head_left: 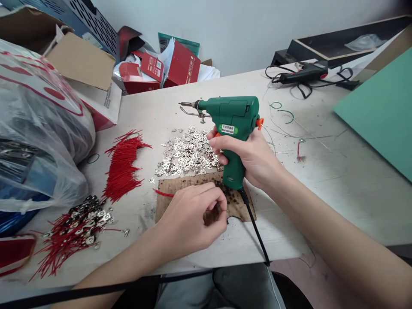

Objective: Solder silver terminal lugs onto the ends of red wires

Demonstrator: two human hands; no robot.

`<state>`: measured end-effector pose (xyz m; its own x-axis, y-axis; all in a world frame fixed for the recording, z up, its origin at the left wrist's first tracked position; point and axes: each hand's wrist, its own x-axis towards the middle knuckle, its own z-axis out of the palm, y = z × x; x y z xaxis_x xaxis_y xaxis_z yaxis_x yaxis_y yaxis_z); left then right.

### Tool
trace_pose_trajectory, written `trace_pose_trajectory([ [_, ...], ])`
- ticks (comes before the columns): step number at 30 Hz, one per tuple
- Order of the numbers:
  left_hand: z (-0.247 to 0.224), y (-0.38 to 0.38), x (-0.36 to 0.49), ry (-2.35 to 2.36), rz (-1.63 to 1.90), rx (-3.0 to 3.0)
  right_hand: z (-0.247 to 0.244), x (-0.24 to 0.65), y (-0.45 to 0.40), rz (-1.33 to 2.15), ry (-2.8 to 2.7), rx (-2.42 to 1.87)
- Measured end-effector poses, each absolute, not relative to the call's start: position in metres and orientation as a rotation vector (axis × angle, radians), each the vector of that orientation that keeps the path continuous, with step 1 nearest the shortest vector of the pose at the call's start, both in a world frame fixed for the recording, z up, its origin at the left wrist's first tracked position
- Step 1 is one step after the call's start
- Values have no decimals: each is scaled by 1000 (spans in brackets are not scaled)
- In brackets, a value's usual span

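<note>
The right hand point(254, 156) was closed around the handle of a green soldering gun point(232, 112), which stood upright over the bench point(357, 193), its metal tip point(186, 104) pointing to the left of that hand. From the base of the handle, a black cord point(256, 227) ran down toward the bench's near edge. The left hand point(193, 210), below and to the left of the right, had its fingers curled toward the thumb above a stained piece of cardboard point(163, 207). A red wire point(165, 193) emerged from behind the left hand on its left side; whether the fingertips gripped it could not be told. Just beyond the left hand, against the cardboard's far edge, lay a pile of small metal tabs point(188, 152). Farther to the left of this hand lay a bundle of loose red wires point(121, 174) and, nearer the body, a heap of wires with tabs attached point(80, 231). Well beyond the right hand, a black tool point(304, 74) rested on the bench amid its cable.
</note>
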<state>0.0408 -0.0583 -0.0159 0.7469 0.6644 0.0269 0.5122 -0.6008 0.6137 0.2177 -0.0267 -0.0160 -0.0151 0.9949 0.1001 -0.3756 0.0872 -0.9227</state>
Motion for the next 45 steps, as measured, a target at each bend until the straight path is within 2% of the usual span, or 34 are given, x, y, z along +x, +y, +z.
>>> trace_pose_trajectory([
  [9, -18, -58, 38, 965, 404, 2566, -15, 218, -28, 1302, -1032, -927],
  [37, -27, -63, 44, 934, 340, 2626, -18, 214, -28, 1173, -1064, -1062],
  [45, -24, -64, 44, 960, 364, 2624, -17, 215, -29, 1249, -1064, -1024],
])
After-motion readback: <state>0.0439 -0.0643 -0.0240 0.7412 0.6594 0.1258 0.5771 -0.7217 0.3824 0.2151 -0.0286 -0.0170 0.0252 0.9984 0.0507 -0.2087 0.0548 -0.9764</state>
